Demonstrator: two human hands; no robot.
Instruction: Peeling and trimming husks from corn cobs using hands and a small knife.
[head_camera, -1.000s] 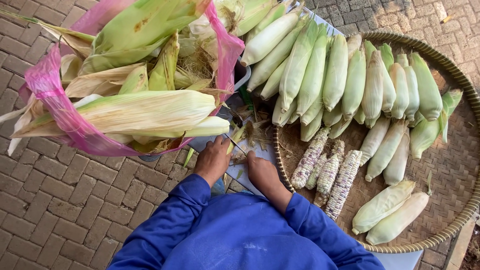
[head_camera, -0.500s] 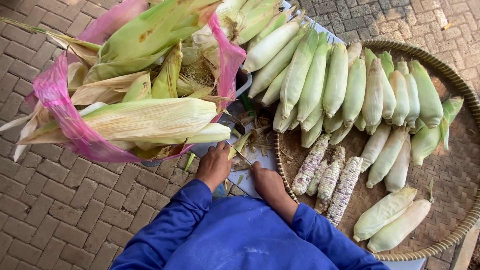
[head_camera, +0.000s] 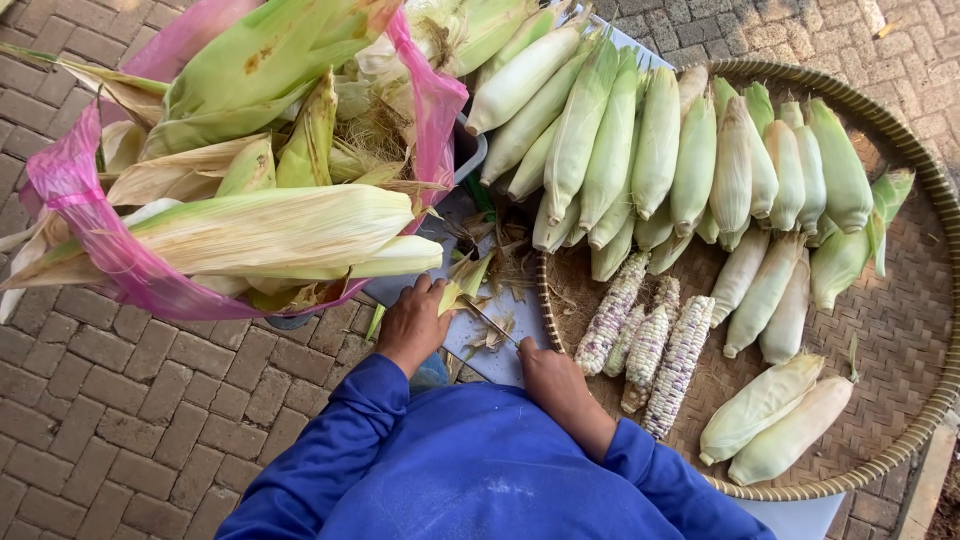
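Note:
My left hand (head_camera: 412, 322) grips a small corn cob in green husk (head_camera: 458, 286) against a pale board (head_camera: 480, 345). In my right hand (head_camera: 545, 372) is a thin knife (head_camera: 488, 322) whose blade points at that cob. Both arms wear blue sleeves. Right of my hands, three peeled cobs with white and purple kernels (head_camera: 650, 340) lie on a round woven tray (head_camera: 900, 330). Many cobs in pale green husk (head_camera: 660, 150) lie in rows across the tray's far side.
A pink plastic bag (head_camera: 95, 235) stuffed with husks and unpeeled corn (head_camera: 270, 225) sits at the left over a grey tub (head_camera: 470, 150). Husk scraps (head_camera: 510, 260) litter the board. Brick paving (head_camera: 130, 420) surrounds everything.
The view has shifted slightly. My right hand has moved down and right a little, and the knife now shows against the cob that my left hand holds.

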